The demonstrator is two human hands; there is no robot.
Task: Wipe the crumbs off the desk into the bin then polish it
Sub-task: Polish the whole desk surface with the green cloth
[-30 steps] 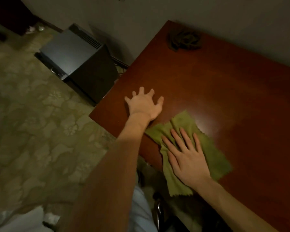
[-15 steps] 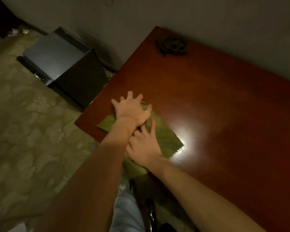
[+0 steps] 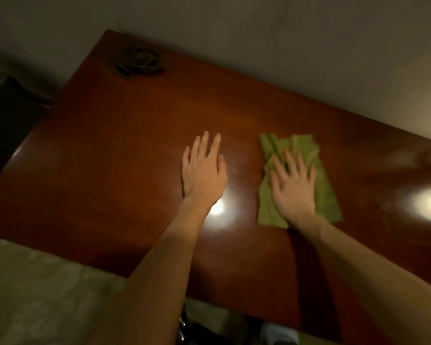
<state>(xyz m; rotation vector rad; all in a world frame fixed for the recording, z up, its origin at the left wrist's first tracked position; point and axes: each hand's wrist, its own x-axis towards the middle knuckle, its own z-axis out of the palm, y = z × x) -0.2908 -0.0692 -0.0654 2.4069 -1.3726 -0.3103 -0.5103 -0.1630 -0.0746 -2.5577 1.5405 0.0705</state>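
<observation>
A glossy red-brown desk [image 3: 125, 155] fills the view. A green cloth [image 3: 306, 150] lies flat on it, right of the middle. My right hand [image 3: 294, 188] presses down on the cloth with fingers spread and straight. Left of the cloth, my left hand [image 3: 203, 173] rests flat on the bare wood, fingers straight and close together. I cannot make out any crumbs on the desk, and no bin is in view.
A dark crumpled cloth [image 3: 141, 63] lies at the desk's far left corner by the wall [image 3: 259, 33]. A dark box [image 3: 3, 125] stands on the floor left of the desk. Patterned carpet [image 3: 35, 295] lies below the near edge. Lamp glare shines at the right.
The right hand has slid the green cloth from the desk's left front edge toward the middle right. The left hand has come off the cloth and now lies flat on bare wood. The view has turned right.
</observation>
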